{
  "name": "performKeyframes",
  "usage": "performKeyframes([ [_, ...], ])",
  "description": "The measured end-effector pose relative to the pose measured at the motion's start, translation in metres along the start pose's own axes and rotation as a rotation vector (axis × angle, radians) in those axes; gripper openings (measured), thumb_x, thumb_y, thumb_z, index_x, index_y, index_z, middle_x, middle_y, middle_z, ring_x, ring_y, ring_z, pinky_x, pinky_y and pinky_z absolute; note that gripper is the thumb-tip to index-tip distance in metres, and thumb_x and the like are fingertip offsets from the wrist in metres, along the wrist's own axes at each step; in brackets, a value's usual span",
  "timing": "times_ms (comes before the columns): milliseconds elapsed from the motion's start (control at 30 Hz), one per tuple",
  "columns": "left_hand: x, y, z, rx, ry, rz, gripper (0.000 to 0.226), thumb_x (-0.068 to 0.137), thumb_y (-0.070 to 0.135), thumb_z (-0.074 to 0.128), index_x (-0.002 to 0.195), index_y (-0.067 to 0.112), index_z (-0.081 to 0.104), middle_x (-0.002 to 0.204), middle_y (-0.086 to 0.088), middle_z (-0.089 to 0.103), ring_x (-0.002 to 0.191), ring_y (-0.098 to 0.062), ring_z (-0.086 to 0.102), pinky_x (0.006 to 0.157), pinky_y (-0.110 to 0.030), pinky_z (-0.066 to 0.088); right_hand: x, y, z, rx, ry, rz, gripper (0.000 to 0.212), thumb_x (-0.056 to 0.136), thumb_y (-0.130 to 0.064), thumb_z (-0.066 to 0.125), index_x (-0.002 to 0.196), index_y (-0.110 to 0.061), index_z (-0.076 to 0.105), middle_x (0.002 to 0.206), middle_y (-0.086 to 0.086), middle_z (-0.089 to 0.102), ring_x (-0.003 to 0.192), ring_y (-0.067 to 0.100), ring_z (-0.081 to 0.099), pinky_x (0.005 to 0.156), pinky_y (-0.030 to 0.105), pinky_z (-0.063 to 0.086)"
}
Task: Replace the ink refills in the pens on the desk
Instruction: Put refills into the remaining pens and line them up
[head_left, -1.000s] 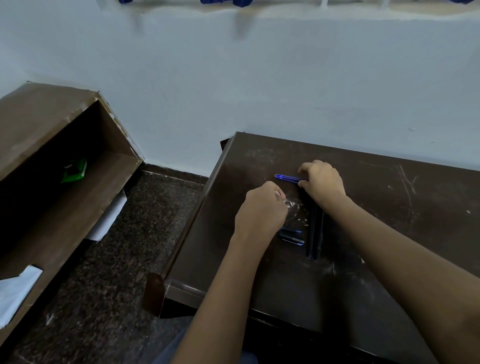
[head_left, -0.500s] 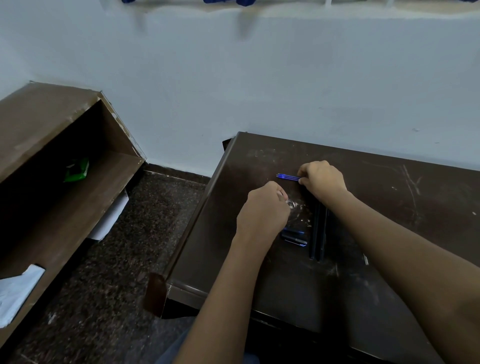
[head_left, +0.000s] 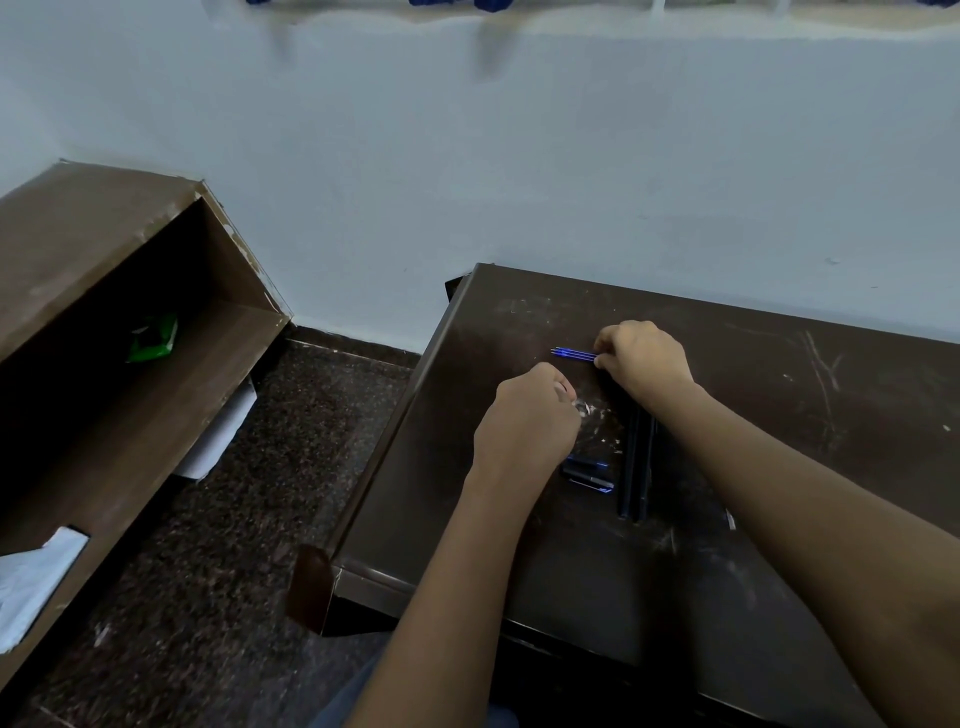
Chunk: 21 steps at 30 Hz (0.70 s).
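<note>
On the dark scratched desk (head_left: 753, 374), my right hand (head_left: 644, 358) pinches thin blue ink refills (head_left: 574, 354), which stick out to the left. My left hand (head_left: 527, 421) is closed just below them; what its fingers hold is hidden. Two long black pen barrels (head_left: 636, 467) lie side by side, running toward me under my right wrist. Short dark pen pieces with blue trim (head_left: 589, 473) lie next to my left wrist.
A brown open shelf unit (head_left: 119, 291) stands at the left with a green item (head_left: 153, 338) inside and white paper (head_left: 31, 577) below. Dark speckled floor (head_left: 249, 519) separates it from the desk. A pale wall (head_left: 519, 182) runs behind.
Both hands have stayed almost in place. My right hand and the refills have shifted very slightly.
</note>
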<state>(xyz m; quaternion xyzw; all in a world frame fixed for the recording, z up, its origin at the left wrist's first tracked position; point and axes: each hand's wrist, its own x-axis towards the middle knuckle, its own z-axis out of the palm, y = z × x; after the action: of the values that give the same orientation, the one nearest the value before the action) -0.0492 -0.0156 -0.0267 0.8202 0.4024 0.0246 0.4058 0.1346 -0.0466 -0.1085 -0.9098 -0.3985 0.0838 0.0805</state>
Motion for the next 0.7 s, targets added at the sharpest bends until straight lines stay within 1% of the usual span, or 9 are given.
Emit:
performKeyframes([
  [67,0.0,0.0,0.001,0.011,0.008,0.005,0.021,0.095,0.014,0.04,0.106,0.017,0.058,0.107,-0.005,0.064,0.091,-0.019,0.063,0.074,-0.032,0.049,-0.002,-0.001,-0.001,0.03,0.025,0.003,0.02,0.089,-0.023,0.06,0.107,-0.016,0.066,0.11,0.01,0.064,0.102,0.032,0.059,0.081,0.04,0.05],
  [167,0.001,0.001,0.002,0.049,0.03,0.014,0.027,0.098,0.019,0.038,0.117,0.011,0.055,0.107,-0.003,0.057,0.087,-0.016,0.056,0.071,-0.029,0.043,-0.011,-0.001,-0.004,0.103,0.085,0.024,0.02,0.089,-0.022,0.059,0.106,-0.015,0.067,0.11,0.01,0.062,0.103,0.032,0.058,0.082,0.041,0.05],
  [233,0.001,0.001,0.003,0.06,0.046,0.012,0.029,0.099,0.021,0.037,0.119,0.009,0.055,0.11,-0.005,0.058,0.085,-0.015,0.054,0.07,-0.028,0.04,-0.022,0.001,-0.006,0.167,0.151,0.038,0.02,0.09,-0.021,0.058,0.106,-0.014,0.068,0.108,0.01,0.063,0.102,0.031,0.058,0.082,0.042,0.051],
  [300,0.002,0.001,0.003,0.034,0.049,0.015,0.029,0.099,0.021,0.037,0.117,0.009,0.057,0.111,-0.005,0.063,0.087,-0.015,0.058,0.071,-0.028,0.044,-0.036,0.005,-0.008,0.234,0.234,0.067,0.02,0.09,-0.019,0.056,0.106,-0.013,0.068,0.106,0.01,0.064,0.099,0.031,0.06,0.081,0.042,0.052],
  [367,0.001,0.0,0.003,-0.016,0.054,0.031,0.027,0.098,0.021,0.037,0.107,0.013,0.062,0.105,-0.004,0.067,0.09,-0.015,0.064,0.076,-0.032,0.051,-0.05,0.011,-0.011,0.271,0.28,0.158,0.02,0.09,-0.017,0.055,0.106,-0.012,0.067,0.106,0.011,0.064,0.096,0.031,0.062,0.078,0.041,0.053],
  [433,0.0,0.001,0.003,-0.055,0.066,0.029,0.026,0.096,0.023,0.038,0.099,0.017,0.063,0.099,-0.002,0.068,0.088,-0.016,0.066,0.081,-0.037,0.055,-0.063,0.02,-0.016,0.193,0.205,0.325,0.023,0.09,-0.014,0.056,0.111,-0.007,0.062,0.109,0.015,0.062,0.096,0.035,0.062,0.075,0.04,0.051],
  [533,-0.002,0.002,0.003,-0.071,0.06,-0.007,0.027,0.096,0.023,0.037,0.101,0.019,0.063,0.098,-0.004,0.069,0.088,-0.019,0.066,0.08,-0.036,0.054,-0.08,0.034,-0.027,0.047,-0.073,0.564,0.035,0.086,-0.015,0.064,0.117,-0.002,0.058,0.115,0.018,0.061,0.104,0.037,0.061,0.079,0.041,0.05],
  [633,-0.003,0.002,0.002,-0.043,0.03,-0.035,0.03,0.098,0.024,0.035,0.106,0.015,0.063,0.101,-0.007,0.068,0.089,-0.018,0.062,0.074,-0.029,0.047,-0.094,0.042,-0.031,0.064,-0.262,0.629,0.046,0.079,-0.022,0.074,0.117,-0.002,0.058,0.113,0.016,0.063,0.104,0.034,0.063,0.08,0.039,0.053],
  [700,-0.003,0.004,0.003,-0.036,0.012,-0.039,0.034,0.099,0.024,0.033,0.107,0.008,0.062,0.105,-0.01,0.067,0.089,-0.017,0.059,0.072,-0.027,0.041,-0.099,0.046,-0.025,0.084,-0.296,0.638,0.048,0.079,-0.022,0.075,0.119,-0.002,0.057,0.115,0.015,0.062,0.106,0.034,0.062,0.084,0.04,0.054],
])
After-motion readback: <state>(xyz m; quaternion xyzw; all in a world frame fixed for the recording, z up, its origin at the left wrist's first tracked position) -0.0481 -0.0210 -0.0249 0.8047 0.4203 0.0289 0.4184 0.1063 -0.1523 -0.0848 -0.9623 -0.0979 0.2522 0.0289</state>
